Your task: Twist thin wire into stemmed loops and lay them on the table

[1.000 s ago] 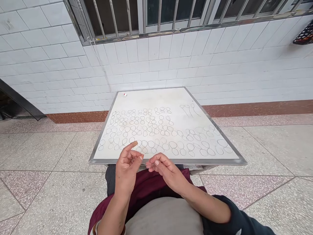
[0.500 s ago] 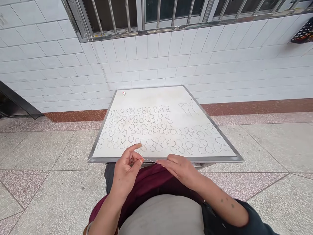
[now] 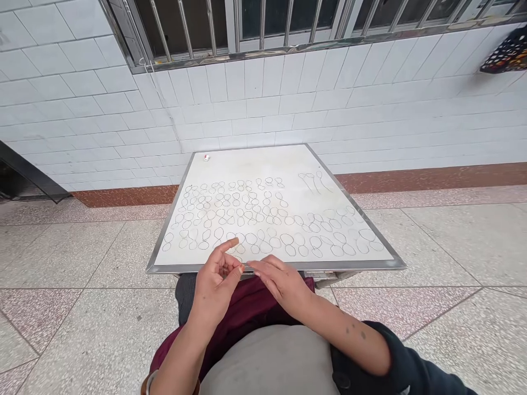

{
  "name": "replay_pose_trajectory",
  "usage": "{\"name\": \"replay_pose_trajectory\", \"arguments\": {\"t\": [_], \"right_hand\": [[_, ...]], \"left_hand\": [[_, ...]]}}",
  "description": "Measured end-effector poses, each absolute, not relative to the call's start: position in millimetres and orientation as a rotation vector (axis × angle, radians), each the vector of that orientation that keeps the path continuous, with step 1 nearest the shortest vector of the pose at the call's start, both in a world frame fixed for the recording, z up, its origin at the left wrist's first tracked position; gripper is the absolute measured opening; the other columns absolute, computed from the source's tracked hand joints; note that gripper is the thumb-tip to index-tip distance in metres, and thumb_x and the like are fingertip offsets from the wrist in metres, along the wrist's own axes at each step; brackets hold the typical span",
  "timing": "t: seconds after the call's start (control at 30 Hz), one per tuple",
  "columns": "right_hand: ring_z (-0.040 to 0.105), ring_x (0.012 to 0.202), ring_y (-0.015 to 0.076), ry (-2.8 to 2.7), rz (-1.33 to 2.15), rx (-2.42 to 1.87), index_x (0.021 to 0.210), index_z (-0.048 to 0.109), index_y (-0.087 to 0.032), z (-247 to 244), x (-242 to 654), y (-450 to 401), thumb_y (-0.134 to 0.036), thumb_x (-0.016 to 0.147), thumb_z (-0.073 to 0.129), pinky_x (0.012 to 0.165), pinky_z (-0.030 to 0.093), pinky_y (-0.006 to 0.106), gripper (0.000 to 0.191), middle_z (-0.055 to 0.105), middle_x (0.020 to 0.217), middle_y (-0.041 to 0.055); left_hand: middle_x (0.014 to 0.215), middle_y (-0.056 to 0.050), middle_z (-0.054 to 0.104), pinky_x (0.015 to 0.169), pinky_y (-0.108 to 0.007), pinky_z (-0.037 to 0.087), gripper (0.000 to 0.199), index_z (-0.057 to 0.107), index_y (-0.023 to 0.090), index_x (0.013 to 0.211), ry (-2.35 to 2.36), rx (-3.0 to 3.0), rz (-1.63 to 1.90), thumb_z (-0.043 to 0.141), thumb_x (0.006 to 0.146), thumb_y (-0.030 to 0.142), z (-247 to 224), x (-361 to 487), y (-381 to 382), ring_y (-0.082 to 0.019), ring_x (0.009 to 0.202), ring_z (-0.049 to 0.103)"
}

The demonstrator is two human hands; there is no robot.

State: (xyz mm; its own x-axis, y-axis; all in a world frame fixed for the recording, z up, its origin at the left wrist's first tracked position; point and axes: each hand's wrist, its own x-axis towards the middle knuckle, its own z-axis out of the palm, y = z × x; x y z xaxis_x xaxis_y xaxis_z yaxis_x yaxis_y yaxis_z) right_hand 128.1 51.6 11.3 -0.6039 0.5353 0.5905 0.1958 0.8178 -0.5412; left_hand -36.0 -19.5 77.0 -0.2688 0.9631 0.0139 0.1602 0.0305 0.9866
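Observation:
My left hand [image 3: 218, 282] is at the table's near edge, thumb and a finger pinched together on a thin wire [image 3: 245, 265], with the index finger raised. Just right of it, my right hand [image 3: 284, 285] has its fingers pressed together, their tips at the wire's other end, close to the left fingertips. On the white table [image 3: 255, 159] lie rows of thin dark wire loops [image 3: 289, 250], many shaped like figure eights. A few longer looped wires [image 3: 313, 181] lie at the back right.
A small white and red object [image 3: 206, 157] sits at the table's back left corner. Behind the table stands a white tiled wall [image 3: 247, 109] with a barred window [image 3: 263, 24]. A dark patterned cloth [image 3: 504, 55] is at the upper right.
My right hand has moved left, toward my left hand, and the visible stretch of wire between them is shorter. My left hand has hardly moved and keeps its pinch.

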Motion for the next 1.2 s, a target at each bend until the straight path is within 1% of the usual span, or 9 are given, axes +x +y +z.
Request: {"name": "replay_pose_trajectory", "arguments": {"t": [0.17, 0.27, 0.4, 0.6, 0.7, 0.83, 0.93, 1.03, 1.2], "right_hand": [[0.056, 0.076, 0.0157, -2.422, 0.209, -0.355, 0.127, 0.053, -0.019, 14.6, 137.8, 57.6, -0.004, 0.094, 0.036, 0.056, 0.047, 0.025, 0.040, 0.061, 0.091, 0.0068], [0.055, 0.077, 0.0161, -2.520, 0.191, -0.366, 0.127, 0.052, -0.016, 21.7, 140.1, 57.1, -0.005, 0.094, 0.038, 0.057, 0.047, 0.026, 0.038, 0.061, 0.092, 0.0073], [0.054, 0.068, 0.0133, -2.407, 0.192, -0.446, 0.121, 0.055, -0.013, 24.2, 132.3, 52.9, -0.009, 0.097, 0.040, 0.057, 0.046, 0.024, 0.029, 0.058, 0.081, 0.0044], [0.050, 0.060, 0.0119, -2.463, 0.127, -0.514, 0.123, 0.056, -0.016, 20.8, 126.7, 56.0, -0.005, 0.095, 0.034, 0.045, 0.034, 0.022, 0.037, 0.056, 0.076, 0.0022], [0.048, 0.053, 0.0105, -2.410, 0.286, -0.603, 0.119, 0.059, -0.017, 23.9, 123.4, 56.4, -0.010, 0.096, 0.036, 0.045, 0.036, 0.022, 0.033, 0.057, 0.072, 0.0007], [0.061, 0.067, 0.0129, -2.171, 0.649, -0.752, 0.111, 0.060, -0.018, 29.7, 116.4, 52.2, -0.018, 0.096, 0.041, 0.061, 0.048, 0.023, 0.024, 0.065, 0.080, 0.0025], [0.062, 0.065, 0.0123, -2.052, 0.813, -0.827, 0.109, 0.060, -0.018, 31.8, 113.0, 49.8, -0.021, 0.096, 0.043, 0.061, 0.050, 0.024, 0.022, 0.068, 0.082, 0.0024], [0.062, 0.061, 0.0116, -2.040, 0.871, -0.832, 0.109, 0.061, -0.019, 29.7, 112.5, 49.6, -0.022, 0.097, 0.042, 0.060, 0.050, 0.024, 0.022, 0.068, 0.081, 0.0018], [0.066, 0.077, 0.0153, -2.088, 0.830, -0.744, 0.113, 0.059, -0.021, 22.3, 113.5, 50.3, -0.021, 0.098, 0.039, 0.067, 0.052, 0.027, 0.024, 0.069, 0.089, 0.0043]], "left_hand": [[0.074, 0.004, 0.057, 0.067, -0.027, 0.039, 0.040, 0.057, 0.026, 0.122, 1.578, 1.202, 1.199, 0.060, 0.082, 0.023, 76.0, -43.6, -19.7, -0.012, 0.066, 0.049], [0.073, 0.004, 0.057, 0.067, -0.027, 0.039, 0.038, 0.059, 0.024, 0.120, 1.582, 1.221, 1.175, 0.059, 0.082, 0.022, 77.7, -44.1, -16.7, -0.013, 0.067, 0.049], [0.074, 0.003, 0.058, 0.068, -0.027, 0.040, 0.040, 0.058, 0.023, 0.121, 1.603, 1.206, 1.224, 0.060, 0.081, 0.024, 81.1, -42.8, -11.7, -0.013, 0.068, 0.049], [0.073, 0.003, 0.060, 0.067, -0.027, 0.040, 0.039, 0.060, 0.023, 0.118, 1.613, 1.193, 1.195, 0.062, 0.079, 0.023, 78.4, -48.6, -3.8, -0.013, 0.067, 0.049], [0.074, 0.003, 0.061, 0.069, -0.026, 0.041, 0.041, 0.059, 0.023, 0.120, 1.584, 1.154, 1.256, 0.064, 0.079, 0.023, 78.2, -49.4, 1.5, -0.013, 0.068, 0.051], [0.081, 0.001, 0.067, 0.078, -0.027, 0.043, 0.051, 0.054, 0.024, 0.127, 1.440, 1.036, 1.412, 0.070, 0.079, 0.027, 76.0, -41.5, 4.2, -0.013, 0.077, 0.057], [0.090, -0.002, 0.069, 0.081, -0.026, 0.044, 0.049, 0.056, 0.025, 0.126, 1.338, 0.885, 1.553, 0.071, 0.080, 0.030, 66.0, -32.6, 2.3, -0.013, 0.083, 0.058], [0.091, -0.003, 0.068, 0.076, -0.024, 0.045, 0.044, 0.061, 0.023, 0.120, 1.274, 0.739, 1.658, 0.072, 0.078, 0.031, 55.3, -25.5, 0.5, -0.013, 0.084, 0.058], [0.082, 0.000, 0.065, 0.071, -0.023, 0.044, 0.037, 0.066, 0.022, 0.112, 1.286, 0.762, 1.675, 0.074, 0.076, 0.029, 53.3, -22.0, 1.3, -0.012, 0.082, 0.057]]}}
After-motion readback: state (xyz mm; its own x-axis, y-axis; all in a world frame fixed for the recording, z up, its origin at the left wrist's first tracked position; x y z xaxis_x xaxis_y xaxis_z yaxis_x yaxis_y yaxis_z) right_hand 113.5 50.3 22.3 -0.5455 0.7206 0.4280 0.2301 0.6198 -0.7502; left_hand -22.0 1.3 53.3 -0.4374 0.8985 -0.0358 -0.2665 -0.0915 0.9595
